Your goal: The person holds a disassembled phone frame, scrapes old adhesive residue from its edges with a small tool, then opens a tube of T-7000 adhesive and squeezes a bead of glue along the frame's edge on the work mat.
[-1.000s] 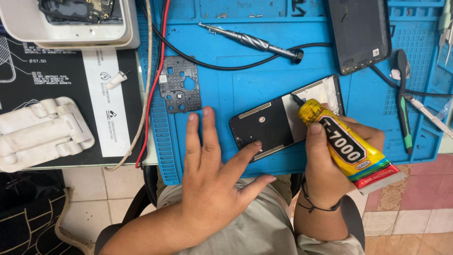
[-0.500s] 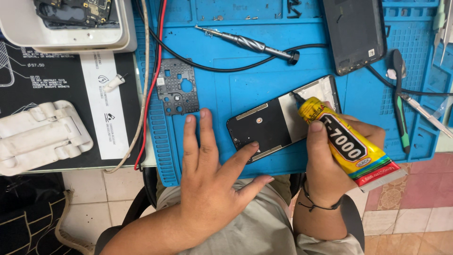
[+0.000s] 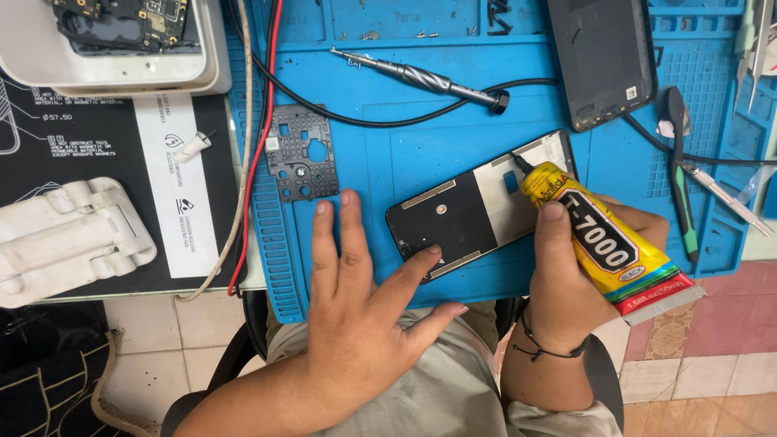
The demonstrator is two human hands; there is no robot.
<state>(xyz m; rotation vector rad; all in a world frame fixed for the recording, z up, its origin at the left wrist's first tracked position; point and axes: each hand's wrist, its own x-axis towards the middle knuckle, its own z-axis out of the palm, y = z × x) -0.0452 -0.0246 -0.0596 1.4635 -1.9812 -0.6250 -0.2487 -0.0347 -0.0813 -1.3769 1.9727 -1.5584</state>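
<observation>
Glue tube held over an opened phone on a blue mat.

The right hand (image 3: 566,283) is wrapped around a yellow squeeze tube of glue (image 3: 603,239), its black nozzle tip touching the opened black-and-white phone body (image 3: 477,210) near a small blue square. The left hand (image 3: 356,307) lies flat with fingers spread on the blue silicone repair mat (image 3: 388,146) covering the worktop, its thumb against the phone's lower edge. A metal precision screwdriver (image 3: 421,78) lies beyond the phone.

Glue tube (image 3: 603,239) nozzle slightly further along the opened phone (image 3: 477,206).
</observation>
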